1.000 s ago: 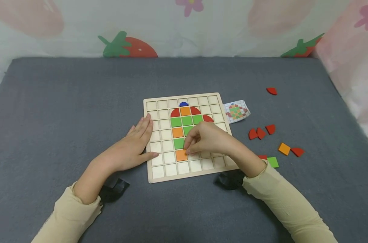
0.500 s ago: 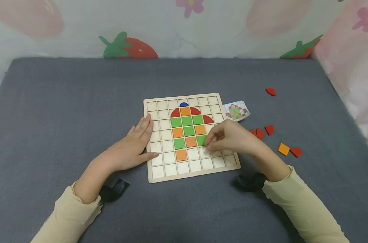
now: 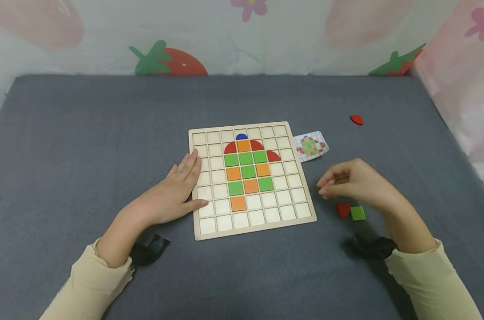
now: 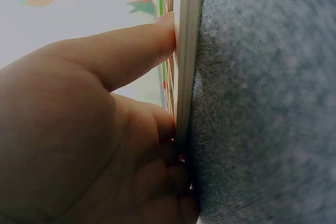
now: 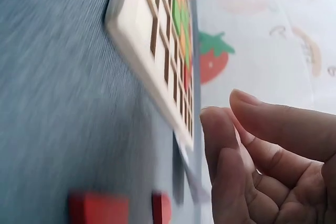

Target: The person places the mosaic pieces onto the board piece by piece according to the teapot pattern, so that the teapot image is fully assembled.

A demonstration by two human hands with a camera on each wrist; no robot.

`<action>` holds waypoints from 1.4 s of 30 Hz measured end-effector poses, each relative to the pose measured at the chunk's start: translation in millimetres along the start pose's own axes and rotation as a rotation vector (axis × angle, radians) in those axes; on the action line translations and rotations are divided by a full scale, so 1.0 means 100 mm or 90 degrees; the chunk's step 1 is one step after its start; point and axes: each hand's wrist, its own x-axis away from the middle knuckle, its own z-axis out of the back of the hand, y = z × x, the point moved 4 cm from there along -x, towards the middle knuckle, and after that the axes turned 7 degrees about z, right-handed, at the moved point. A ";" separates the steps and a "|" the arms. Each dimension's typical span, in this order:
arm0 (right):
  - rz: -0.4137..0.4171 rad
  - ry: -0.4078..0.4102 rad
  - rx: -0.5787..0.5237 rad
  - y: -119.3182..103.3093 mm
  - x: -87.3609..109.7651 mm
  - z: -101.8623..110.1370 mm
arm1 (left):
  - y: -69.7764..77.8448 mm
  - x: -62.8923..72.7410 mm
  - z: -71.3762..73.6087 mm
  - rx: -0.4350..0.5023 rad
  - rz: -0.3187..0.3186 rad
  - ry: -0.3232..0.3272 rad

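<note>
My left hand rests on the left edge of a wooden grid board, fingers stretched along the rim and thumb on the surface. In the left wrist view the thumb presses against the board's rim. Green and orange squares, red quarter-rounds and a blue half-round fill some of the board's cells. My right hand hovers to the right of the board with loosely bent fingers. The right wrist view shows nothing between its thumb and forefinger. Closest below it lie a red quarter-round and a green square.
A picture card with a coloured pattern lies against the board's right side. One red piece lies farther back on the grey cloth. Other loose pieces are hidden behind the right hand. A strawberry-print curtain hangs behind the table.
My right hand has moved right, off the board to above the loose pieces. An orange square and a green square it covered on the board now show. My left hand has stayed still.
</note>
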 end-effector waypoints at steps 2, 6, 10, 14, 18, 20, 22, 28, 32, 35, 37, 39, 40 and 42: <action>-0.004 0.005 0.018 0.07 0.07 0.05 | -0.01 0.00 0.00 -0.002 0.002 0.000; -0.024 0.008 0.053 0.21 0.23 0.13 | 0.00 -0.02 -0.01 -0.002 -0.002 -0.001; -0.038 0.021 0.063 0.35 0.39 0.20 | 0.00 -0.02 -0.01 -0.005 -0.008 -0.001; -0.045 0.034 0.070 0.47 0.50 0.24 | -0.01 -0.02 -0.01 -0.005 -0.011 -0.001; -0.055 0.041 0.085 0.54 0.56 0.25 | -0.02 -0.02 -0.01 -0.007 -0.006 -0.004; -0.055 0.045 0.099 0.56 0.56 0.25 | -0.02 -0.01 0.00 -0.008 -0.004 -0.004; -0.052 0.048 0.113 0.56 0.56 0.25 | -0.01 -0.01 0.00 -0.007 -0.003 -0.003; -0.051 0.055 0.144 0.58 0.54 0.22 | 0.00 0.01 0.01 -0.003 -0.008 0.002; -0.051 0.059 0.160 0.60 0.53 0.21 | 0.00 0.01 0.01 -0.002 -0.009 0.005; -0.042 0.060 0.167 0.60 0.52 0.21 | 0.00 0.01 0.00 0.001 -0.009 0.005; -0.033 0.062 0.171 0.60 0.52 0.21 | 0.00 0.00 0.00 0.000 -0.007 0.004; -0.026 0.062 0.176 0.59 0.52 0.21 | 0.00 0.00 0.00 0.001 -0.006 0.003; -0.024 0.062 0.178 0.59 0.52 0.21 | -0.01 0.00 0.00 0.000 -0.005 0.003; -0.026 0.064 0.184 0.59 0.53 0.21 | -0.01 -0.01 0.00 -0.002 -0.002 0.001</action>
